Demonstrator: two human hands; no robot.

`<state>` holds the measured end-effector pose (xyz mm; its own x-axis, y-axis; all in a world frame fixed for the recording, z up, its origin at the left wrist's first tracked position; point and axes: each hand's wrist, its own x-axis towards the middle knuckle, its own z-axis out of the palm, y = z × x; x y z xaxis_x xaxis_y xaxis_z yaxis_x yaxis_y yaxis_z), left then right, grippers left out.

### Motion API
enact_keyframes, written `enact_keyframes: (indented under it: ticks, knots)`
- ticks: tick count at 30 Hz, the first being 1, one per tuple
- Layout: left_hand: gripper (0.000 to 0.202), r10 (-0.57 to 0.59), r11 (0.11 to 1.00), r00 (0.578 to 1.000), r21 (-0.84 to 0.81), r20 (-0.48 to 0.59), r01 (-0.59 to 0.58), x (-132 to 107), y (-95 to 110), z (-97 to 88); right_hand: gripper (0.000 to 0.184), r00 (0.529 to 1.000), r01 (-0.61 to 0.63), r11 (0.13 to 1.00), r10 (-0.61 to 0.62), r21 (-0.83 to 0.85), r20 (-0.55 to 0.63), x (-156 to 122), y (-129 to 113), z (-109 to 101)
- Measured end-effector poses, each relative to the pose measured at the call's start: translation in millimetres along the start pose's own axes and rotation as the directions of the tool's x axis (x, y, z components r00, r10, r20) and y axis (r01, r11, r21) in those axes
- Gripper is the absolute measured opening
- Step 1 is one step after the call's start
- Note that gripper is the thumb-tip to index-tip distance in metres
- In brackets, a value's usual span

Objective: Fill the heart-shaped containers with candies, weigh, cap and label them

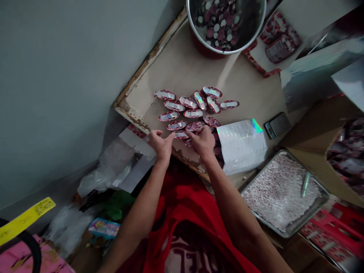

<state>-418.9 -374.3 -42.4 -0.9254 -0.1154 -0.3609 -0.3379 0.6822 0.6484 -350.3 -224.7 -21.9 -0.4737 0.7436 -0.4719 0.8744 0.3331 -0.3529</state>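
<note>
Near the table's front edge, my left hand (161, 146) and my right hand (203, 143) pinch opposite ends of a small oval red-and-white packet (181, 134). Thumbs and fingers press at its two tips. Beyond it, several similar packets stand upright in loose rows, such as a silvery-topped packet (193, 113). A round pink piece (211, 121) shows in the top of one packet close to my right hand. Beside that hand lies a fanned stack of flat white packets (241, 146) with a shiny rainbow corner. My right fingers partly cover a few packets.
A round metal pot (226, 52) of pink and white discs stands at the back. On the right are a small scale (277, 125), a metal tray (285, 233) of tiny pale pieces with a tube, and a cardboard box (308, 131). A grey wall borders the left.
</note>
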Motion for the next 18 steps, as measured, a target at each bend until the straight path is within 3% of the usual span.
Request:
enact_keyframes:
  ticks: [2, 4, 7, 9, 10, 14, 18]
  knots:
    - [0.044, 0.055, 0.993, 0.997, -0.107, 0.058, -0.048, -17, 1, -7.9, 0.047, 1.0, 0.009, 0.992, -0.007, 0.122, -0.017, -1, 1, -5]
    - [0.037, 0.053, 0.972, 0.969, -0.235, 0.24, 0.005, -36, 4, -15.3, 0.049, 1.0, 0.017, 0.97, -0.011, 0.243, -0.024, -2, 4, -10]
    - [0.047, -0.07, 0.886, 0.827, -0.346, 0.558, 0.308, -55, 9, -18.3, 0.048, 1.0, 0.019, 0.93, -0.014, 0.368, -0.017, -2, 5, -13]
    - [0.051, -0.123, 0.798, 0.736, -0.374, 0.666, 0.472, -60, 11, -13.6, 0.049, 1.0, 0.002, 0.897, 0.0, 0.442, -0.004, -3, 4, -15]
    - [0.051, -0.126, 0.765, 0.714, -0.391, 0.688, 0.512, -61, 11, -9.8, 0.049, 1.0, -0.011, 0.877, 0.009, 0.481, 0.006, -3, 3, -16]
    - [0.046, -0.103, 0.756, 0.738, -0.43, 0.667, 0.494, -63, 11, 5.7, 0.052, 0.998, -0.068, 0.809, 0.051, 0.584, 0.046, -4, 0, -18]
    - [0.037, -0.132, 0.782, 0.767, -0.409, 0.628, 0.47, -63, 14, 8.6, 0.053, 0.996, -0.086, 0.771, 0.059, 0.631, 0.064, -2, 6, -21]
